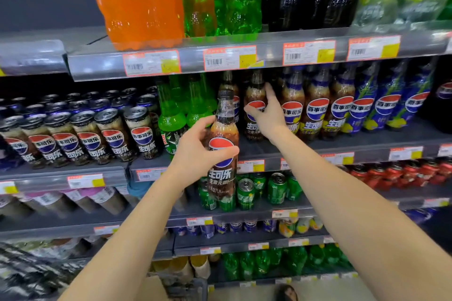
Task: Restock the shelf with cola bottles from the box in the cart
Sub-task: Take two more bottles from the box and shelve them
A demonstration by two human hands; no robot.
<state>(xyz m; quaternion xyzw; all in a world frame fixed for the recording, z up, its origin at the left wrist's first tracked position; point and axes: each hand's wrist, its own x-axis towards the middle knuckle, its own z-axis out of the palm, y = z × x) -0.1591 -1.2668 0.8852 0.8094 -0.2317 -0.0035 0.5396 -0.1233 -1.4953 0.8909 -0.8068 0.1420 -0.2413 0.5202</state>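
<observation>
Mid-restock, judging by the shelf; left hand wrapped around a cola bottle, thumb across the label, fingers behind, bottle upright and held in the air just in front of the shelf edge; right hand reaching deeper, fingers curled about a shelved cola bottle standing behind and right of the held one, grip loose or firm impossible to tell; further bottles of the same cola lined up to the right of that one, so part of the row likely filled already; a dark gap on the shelf directly behind the held bottle, beside the green bottles, probably the slot to fill next; cart and box out of view apart from a blurred edge at the bottom, so remaining stock unknown.
</observation>
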